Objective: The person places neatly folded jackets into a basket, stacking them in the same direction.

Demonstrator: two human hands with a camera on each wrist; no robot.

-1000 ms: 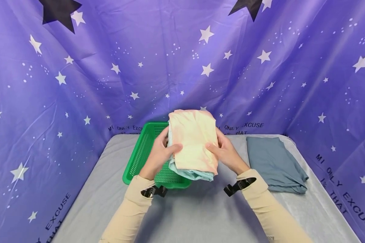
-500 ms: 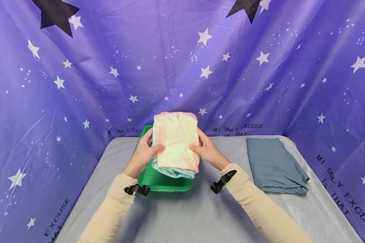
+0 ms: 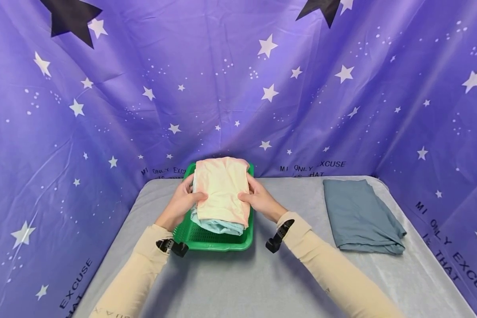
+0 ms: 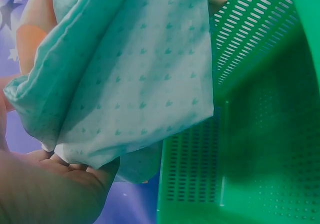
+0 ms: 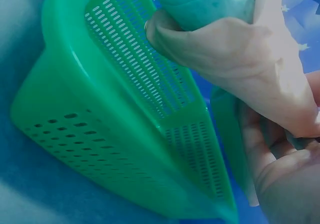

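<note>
A folded bundle of soft fabric, with a pale peach cloth point(image 3: 222, 190) on top and a light teal printed cloth point(image 3: 218, 227) beneath, is held over a green perforated plastic basket point(image 3: 218, 247); whether the rim is touched cannot be determined. The bundle is gripped at its two long side edges by the left hand point(image 3: 180, 202) and the right hand point(image 3: 263, 202), with the thumbs laid on the peach face and the fingers tucked underneath. Low weight and high flexibility are to be expected: the material appears thin, limp and not fragile, but the layers may slide over each other or the ends may sag if support is given at one side only. The bundle should therefore be held at mid-length on both sides, with all layers pinched together. The long axis is directed away from the person, roughly in line with the basket's long sides. The short end at which the teal layer protrudes is turned toward the person.
</note>
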